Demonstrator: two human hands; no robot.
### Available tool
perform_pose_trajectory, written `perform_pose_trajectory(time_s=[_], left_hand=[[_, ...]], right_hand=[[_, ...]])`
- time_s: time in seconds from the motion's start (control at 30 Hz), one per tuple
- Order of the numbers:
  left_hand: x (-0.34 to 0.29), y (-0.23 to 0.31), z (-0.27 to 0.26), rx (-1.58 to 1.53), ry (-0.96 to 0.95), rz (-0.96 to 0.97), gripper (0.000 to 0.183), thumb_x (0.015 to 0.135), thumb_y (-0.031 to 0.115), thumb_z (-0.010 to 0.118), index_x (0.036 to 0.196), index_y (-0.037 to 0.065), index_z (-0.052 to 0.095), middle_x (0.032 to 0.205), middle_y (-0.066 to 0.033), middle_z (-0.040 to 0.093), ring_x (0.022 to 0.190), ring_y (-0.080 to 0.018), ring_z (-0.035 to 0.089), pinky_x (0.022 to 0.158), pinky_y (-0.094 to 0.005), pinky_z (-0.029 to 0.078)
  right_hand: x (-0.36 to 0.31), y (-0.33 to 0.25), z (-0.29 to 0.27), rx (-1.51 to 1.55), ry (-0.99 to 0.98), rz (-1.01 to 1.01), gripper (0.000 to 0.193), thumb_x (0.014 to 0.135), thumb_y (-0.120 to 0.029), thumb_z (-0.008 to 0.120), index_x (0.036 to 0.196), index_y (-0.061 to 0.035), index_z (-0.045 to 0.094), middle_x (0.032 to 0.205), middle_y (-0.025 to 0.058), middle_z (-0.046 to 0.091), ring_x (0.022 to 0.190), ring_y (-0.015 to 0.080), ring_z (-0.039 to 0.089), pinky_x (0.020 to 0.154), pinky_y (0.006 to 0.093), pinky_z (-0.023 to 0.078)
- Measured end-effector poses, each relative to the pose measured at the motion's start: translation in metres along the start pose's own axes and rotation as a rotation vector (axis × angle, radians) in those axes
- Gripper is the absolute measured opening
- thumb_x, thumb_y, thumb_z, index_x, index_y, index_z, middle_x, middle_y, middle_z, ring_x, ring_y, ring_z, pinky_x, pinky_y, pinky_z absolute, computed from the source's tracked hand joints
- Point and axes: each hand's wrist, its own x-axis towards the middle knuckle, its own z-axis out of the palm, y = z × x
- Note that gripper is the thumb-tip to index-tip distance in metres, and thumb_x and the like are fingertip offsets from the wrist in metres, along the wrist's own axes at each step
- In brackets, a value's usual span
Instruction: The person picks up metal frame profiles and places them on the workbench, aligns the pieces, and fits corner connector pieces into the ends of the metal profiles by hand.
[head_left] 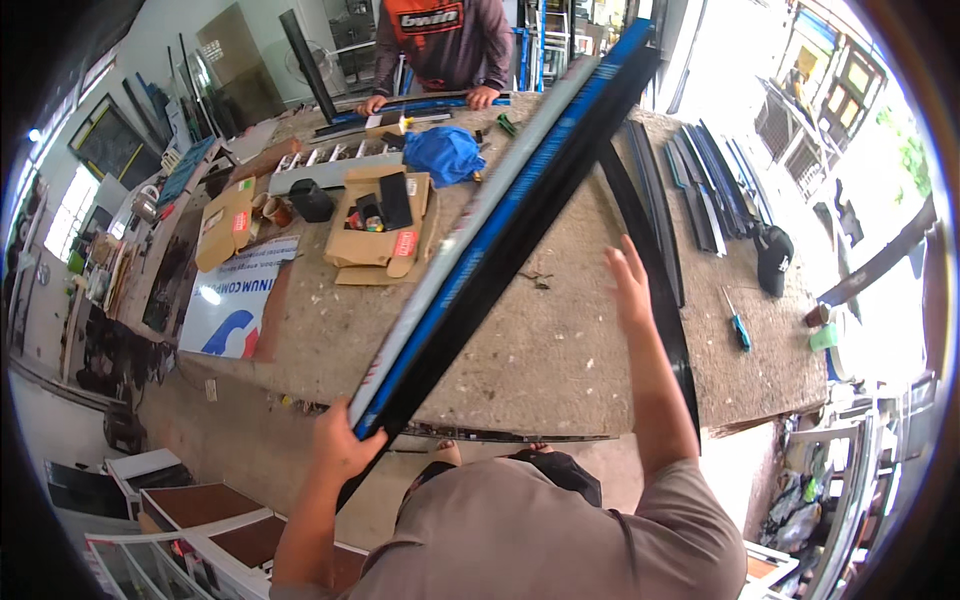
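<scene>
A long black metal profile (535,215) with blue and whitish film along its side slants up across the table from lower left to upper right. My left hand (342,440) is wrapped round its lower end. Its far end rises high above the table. My right hand (630,285) is raised with fingers apart and holds nothing; it is beside another long black profile (665,310) that runs down past the table's near edge. Where that profile's upper end meets the held one, I cannot tell whether they touch.
The worktable (560,370) carries an open cardboard box (375,255), a blue plastic bag (443,155), several dark profiles (705,185), a black cap (773,260) and a blue-handled screwdriver (740,332). Across it, a person (445,50) rests both hands by profiles. Framed panels (200,500) stand at lower left.
</scene>
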Motion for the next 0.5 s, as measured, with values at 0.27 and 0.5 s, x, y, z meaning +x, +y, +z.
perform_pose_trajectory(time_s=[0.27, 0.5], left_hand=[[0.018, -0.038, 0.020, -0.048, -0.290, 0.014, 0.054, 0.072, 0.035, 0.082, 0.108, 0.000, 0.063, 0.098, -0.0251, 0.070, 0.092, -0.0436, 0.069, 0.079, -0.0474, 0.055], [0.019, -0.034, 0.000, -0.435, -0.437, 0.233, 0.083, 0.064, 0.052, 0.091, 0.123, 0.003, 0.060, 0.115, -0.0190, 0.066, 0.112, -0.0338, 0.063, 0.097, -0.0411, 0.049]], right_hand=[[-0.097, -0.084, 0.167, 0.436, 0.139, -0.140, 0.037, 0.081, -0.013, 0.079, 0.113, -0.0009, 0.064, 0.102, 0.0055, 0.066, 0.094, 0.0169, 0.061, 0.090, 0.0361, 0.048], [-0.151, -0.103, 0.160, 0.447, -0.010, -0.215, 0.048, 0.089, -0.022, 0.068, 0.130, -0.0001, 0.056, 0.108, 0.0135, 0.068, 0.099, 0.0269, 0.068, 0.092, 0.0424, 0.056]])
